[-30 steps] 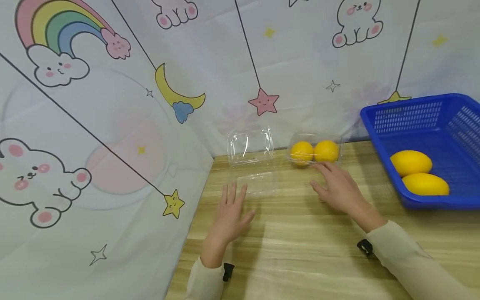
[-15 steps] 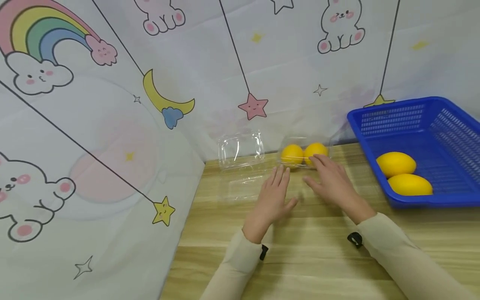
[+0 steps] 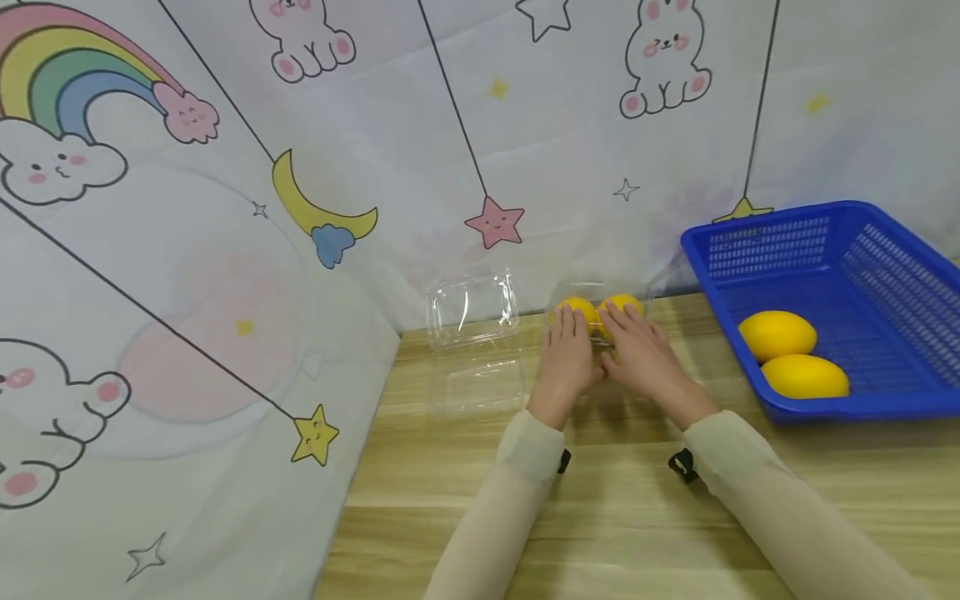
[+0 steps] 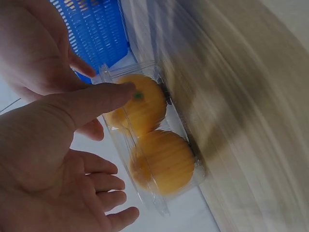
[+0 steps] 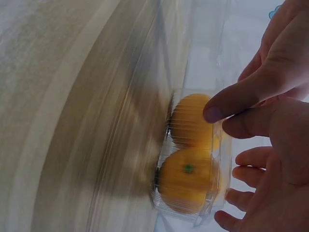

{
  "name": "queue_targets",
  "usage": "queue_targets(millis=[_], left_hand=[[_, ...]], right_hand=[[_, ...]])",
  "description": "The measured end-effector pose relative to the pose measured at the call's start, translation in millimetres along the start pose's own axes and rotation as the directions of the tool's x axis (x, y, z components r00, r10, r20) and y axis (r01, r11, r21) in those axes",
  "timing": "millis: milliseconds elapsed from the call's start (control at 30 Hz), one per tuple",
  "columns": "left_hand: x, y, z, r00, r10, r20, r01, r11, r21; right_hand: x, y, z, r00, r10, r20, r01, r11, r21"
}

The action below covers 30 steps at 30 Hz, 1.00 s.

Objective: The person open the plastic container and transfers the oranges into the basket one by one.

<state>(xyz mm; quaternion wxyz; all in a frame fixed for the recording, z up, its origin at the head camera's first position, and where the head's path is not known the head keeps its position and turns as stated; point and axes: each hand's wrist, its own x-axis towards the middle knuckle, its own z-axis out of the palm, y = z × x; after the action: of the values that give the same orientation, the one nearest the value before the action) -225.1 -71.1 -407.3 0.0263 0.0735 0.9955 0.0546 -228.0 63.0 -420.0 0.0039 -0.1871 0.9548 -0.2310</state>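
Left of the basket (image 3: 877,333), on the surface (image 3: 615,525), a box (image 3: 596,289) is holding two oranges (image 5: 186,181) side by side, probably so neither rolls. The left hand (image 3: 567,354) and right hand (image 3: 641,357) are resting against it, fingers fairly straight, pinching nothing, seemingly keeping it closed.

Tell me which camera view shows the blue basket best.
The head view: most of the blue basket and its inside show there, with two yellow fruits. The left wrist view catches only a part at the top edge; the right wrist view shows none.
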Motion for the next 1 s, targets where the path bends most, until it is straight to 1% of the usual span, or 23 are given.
queue_targets(millis=[100,200,367,467,600,667,867,1000], left_hand=[[6.9,2.7,2.0,0.999,-0.029,0.021,0.028,1.000,0.001],[9.4,4.8,4.9,0.999,-0.032,0.034,0.032,0.999,0.019],[10.0,5.5,9.3,1.000,-0.027,-0.006,0.028,0.996,0.080],[9.4,5.1,12.2,0.999,-0.024,-0.026,0.026,0.997,0.078],[6.6,6.3,15.1,0.999,-0.017,-0.052,0.022,0.995,0.101],[5.2,7.4,14.8,0.998,-0.015,-0.061,0.021,0.994,0.104],[3.5,9.9,13.0,0.997,0.002,-0.072,0.003,0.997,0.076],[-0.7,11.7,14.6,0.998,0.019,-0.054,-0.015,0.998,0.061]], right_hand=[[1.6,2,1,0.999,0.018,0.033,-0.018,1.000,-0.010],[0.7,4,1,0.999,0.029,0.037,-0.028,0.999,-0.025],[-0.3,6,0,1.000,0.029,-0.005,-0.029,0.998,-0.059],[-0.4,7,1,0.998,0.054,-0.010,-0.055,0.997,-0.058],[-1.4,9,4,0.996,0.089,-0.010,-0.089,0.995,-0.053],[-2.0,11,5,0.995,0.097,-0.014,-0.098,0.993,-0.070],[-1.8,18,1,0.995,0.088,-0.055,-0.094,0.988,-0.124],[-7.0,18,-3,0.996,0.072,-0.059,-0.079,0.987,-0.137]])
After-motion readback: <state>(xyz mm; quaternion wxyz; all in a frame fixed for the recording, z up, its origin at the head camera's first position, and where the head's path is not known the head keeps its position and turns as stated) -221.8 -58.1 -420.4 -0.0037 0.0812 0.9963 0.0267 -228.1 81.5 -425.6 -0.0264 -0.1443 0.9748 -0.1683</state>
